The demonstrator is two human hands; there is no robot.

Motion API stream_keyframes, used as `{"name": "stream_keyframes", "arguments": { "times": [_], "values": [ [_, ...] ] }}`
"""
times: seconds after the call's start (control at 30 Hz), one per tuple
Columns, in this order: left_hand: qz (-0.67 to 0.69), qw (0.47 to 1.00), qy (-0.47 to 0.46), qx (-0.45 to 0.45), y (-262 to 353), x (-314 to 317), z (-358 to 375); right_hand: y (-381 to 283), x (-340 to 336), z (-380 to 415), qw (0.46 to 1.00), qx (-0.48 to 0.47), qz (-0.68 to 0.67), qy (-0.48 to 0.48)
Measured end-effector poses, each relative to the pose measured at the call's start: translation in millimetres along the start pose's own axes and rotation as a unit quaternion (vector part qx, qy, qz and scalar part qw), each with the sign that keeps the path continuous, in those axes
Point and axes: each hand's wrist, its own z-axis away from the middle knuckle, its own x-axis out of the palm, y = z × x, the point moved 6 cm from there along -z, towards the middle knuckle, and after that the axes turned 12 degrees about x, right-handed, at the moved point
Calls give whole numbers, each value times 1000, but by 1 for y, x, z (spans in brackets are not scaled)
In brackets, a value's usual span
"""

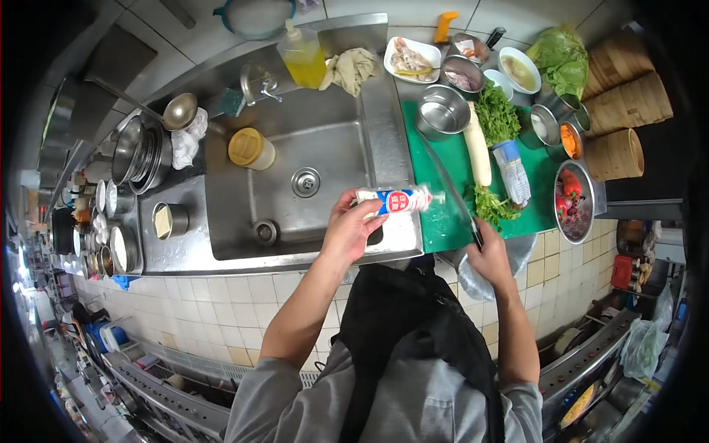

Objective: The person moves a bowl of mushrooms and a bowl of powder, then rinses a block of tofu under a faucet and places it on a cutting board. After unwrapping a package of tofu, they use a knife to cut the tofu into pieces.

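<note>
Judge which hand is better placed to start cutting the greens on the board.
Right. The right hand already grips the knife, whose blade lies over the green cutting board beside the greens. The left hand is occupied holding a packet at the sink edge.

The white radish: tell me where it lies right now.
In the head view the white radish lies lengthwise on the green cutting board, right of the sink, between the steel pot and the leafy herbs.
</note>
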Motion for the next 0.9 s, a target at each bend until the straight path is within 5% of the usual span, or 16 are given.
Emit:
{"name": "stream_keyframes", "arguments": {
  "times": [0.23,0.37,0.43,0.47,0.5,0.57,0.63,0.9],
  "values": [
    [40,998,8,-47,-59,17,-15,22,-36,91,994,-43,-83,51],
    [-136,991,1,-14,-82,17,-12,23,-53,108,975,-23,-201,95],
    [-329,929,-122,115,-78,32,-7,41,-50,109,969,28,-242,48],
    [-458,873,-142,88,-71,39,-2,41,-48,108,963,65,-261,21],
    [-460,872,-143,87,-70,42,0,44,-46,109,955,102,-279,-6],
    [-625,744,-183,146,-66,56,2,49,-50,116,970,40,-235,39],
    [-631,741,-193,124,-65,64,1,49,-55,126,978,-20,-191,84],
    [-705,628,-217,249,-67,112,-2,49,-61,118,908,78,-407,71]
  ]
}}
